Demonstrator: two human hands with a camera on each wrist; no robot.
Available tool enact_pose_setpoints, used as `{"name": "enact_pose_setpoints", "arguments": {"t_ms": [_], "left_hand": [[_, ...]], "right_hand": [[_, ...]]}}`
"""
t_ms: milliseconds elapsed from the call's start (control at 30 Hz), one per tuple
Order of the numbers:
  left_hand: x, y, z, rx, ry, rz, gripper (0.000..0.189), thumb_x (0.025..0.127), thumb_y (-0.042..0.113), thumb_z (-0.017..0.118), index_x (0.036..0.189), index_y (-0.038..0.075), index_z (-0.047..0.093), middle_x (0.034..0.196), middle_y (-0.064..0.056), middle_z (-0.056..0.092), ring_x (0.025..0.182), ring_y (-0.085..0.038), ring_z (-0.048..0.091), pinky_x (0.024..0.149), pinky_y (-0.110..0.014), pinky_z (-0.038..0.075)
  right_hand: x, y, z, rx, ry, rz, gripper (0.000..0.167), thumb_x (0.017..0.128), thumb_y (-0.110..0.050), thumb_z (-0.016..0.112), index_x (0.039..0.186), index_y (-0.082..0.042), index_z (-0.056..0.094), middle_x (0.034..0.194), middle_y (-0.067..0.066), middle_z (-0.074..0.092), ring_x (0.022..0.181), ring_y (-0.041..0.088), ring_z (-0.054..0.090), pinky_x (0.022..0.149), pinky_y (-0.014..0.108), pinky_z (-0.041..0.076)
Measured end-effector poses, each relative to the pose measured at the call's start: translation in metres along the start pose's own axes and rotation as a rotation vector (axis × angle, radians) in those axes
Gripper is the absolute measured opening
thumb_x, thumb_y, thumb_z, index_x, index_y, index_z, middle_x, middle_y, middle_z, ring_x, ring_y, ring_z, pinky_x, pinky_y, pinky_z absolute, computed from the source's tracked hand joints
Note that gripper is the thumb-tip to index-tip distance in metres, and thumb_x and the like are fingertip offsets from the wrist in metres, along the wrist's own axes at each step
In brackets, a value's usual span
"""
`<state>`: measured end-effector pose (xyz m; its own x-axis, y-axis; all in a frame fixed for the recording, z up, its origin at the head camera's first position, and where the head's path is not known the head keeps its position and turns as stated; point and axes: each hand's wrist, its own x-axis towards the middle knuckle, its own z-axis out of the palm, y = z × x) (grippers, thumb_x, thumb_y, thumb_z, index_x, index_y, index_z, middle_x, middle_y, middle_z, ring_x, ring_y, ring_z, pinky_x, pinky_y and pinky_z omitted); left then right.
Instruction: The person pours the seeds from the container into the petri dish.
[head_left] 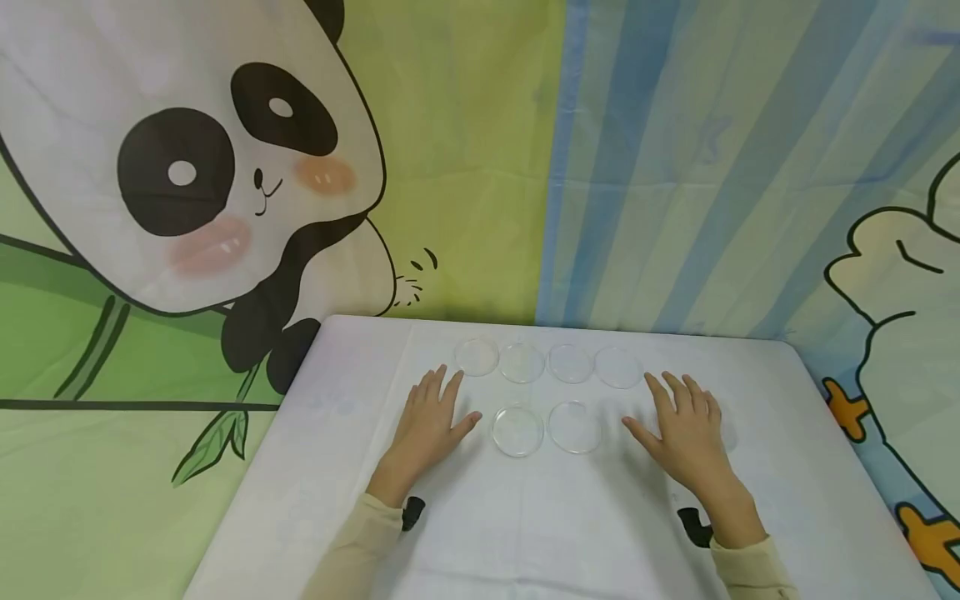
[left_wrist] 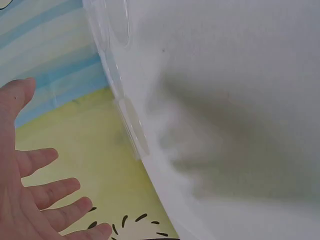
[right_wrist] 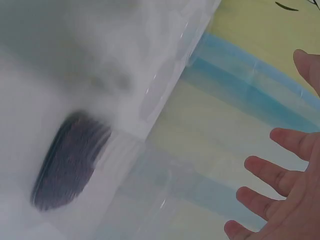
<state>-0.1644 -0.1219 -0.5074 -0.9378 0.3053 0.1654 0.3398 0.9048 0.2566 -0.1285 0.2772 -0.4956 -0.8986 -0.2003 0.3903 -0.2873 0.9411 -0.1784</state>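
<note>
Where clear dishes (head_left: 517,431) form rows, left hand (head_left: 426,421) and right hand (head_left: 686,429) flank them, spread and empty, perhaps avoiding disturbance.

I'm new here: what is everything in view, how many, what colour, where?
clear round dishes: at least six, colourless, far row of four, nearer pair
table: one, white, beneath the dishes
backdrop: panel count unclear, green and blue, behind table
panda print: one, black and white, backdrop's left
cartoon figure: one, white and orange, far right
black pieces: two, black, one by each wrist
sleeves: two, beige, on the forearms
left hand: one, bare, left of nearer pair
right hand: one, bare, right of nearer pair
</note>
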Motion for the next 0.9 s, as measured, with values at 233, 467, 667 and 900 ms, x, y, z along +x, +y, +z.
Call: {"name": "enact_pose_setpoints", "arguments": {"t_ms": [233, 467, 667, 900], "left_hand": [[0.013, -0.012, -0.004, -0.039, 0.023, 0.005, 0.078, 0.097, 0.055, 0.057, 0.153, 0.006, 0.037, 0.155, -0.025, 0.034, 0.142, -0.043, 0.032, 0.112, -0.058, 0.029], [0.030, -0.020, 0.002, -0.047, 0.034, 0.006, 0.079, 0.098, 0.055, 0.057, 0.154, 0.004, 0.035, 0.154, -0.026, 0.034, 0.141, -0.042, 0.033, 0.113, -0.054, 0.030], [0.046, -0.026, 0.006, -0.105, 0.000, -0.024, 0.081, 0.097, 0.055, 0.057, 0.155, 0.005, 0.032, 0.155, -0.024, 0.033, 0.142, -0.039, 0.032, 0.113, -0.053, 0.031], [0.068, -0.038, 0.018, -0.142, -0.027, -0.053, 0.082, 0.097, 0.055, 0.058, 0.154, 0.002, 0.032, 0.154, -0.024, 0.034, 0.142, -0.038, 0.032, 0.114, -0.051, 0.030]], "right_hand": [[-0.008, 0.024, -0.015, 0.107, 0.012, 0.037, 0.083, 0.084, -0.040, 0.079, 0.146, 0.001, 0.042, 0.141, 0.034, 0.041, 0.129, 0.059, 0.032, 0.096, 0.077, 0.025], [-0.015, 0.055, -0.019, 0.264, -0.002, 0.060, 0.086, 0.086, -0.035, 0.080, 0.149, 0.005, 0.037, 0.142, 0.036, 0.039, 0.130, 0.061, 0.029, 0.105, 0.075, 0.017], [-0.023, 0.075, -0.022, 0.443, -0.071, 0.165, 0.090, 0.087, -0.027, 0.079, 0.156, 0.000, 0.027, 0.152, 0.035, 0.027, 0.137, 0.060, 0.019, 0.104, 0.078, 0.010], [-0.031, 0.093, -0.025, 0.602, -0.175, 0.305, 0.099, 0.091, -0.029, 0.076, 0.162, -0.010, 0.009, 0.161, 0.029, 0.010, 0.142, 0.057, 0.009, 0.098, 0.081, 0.015]]}}
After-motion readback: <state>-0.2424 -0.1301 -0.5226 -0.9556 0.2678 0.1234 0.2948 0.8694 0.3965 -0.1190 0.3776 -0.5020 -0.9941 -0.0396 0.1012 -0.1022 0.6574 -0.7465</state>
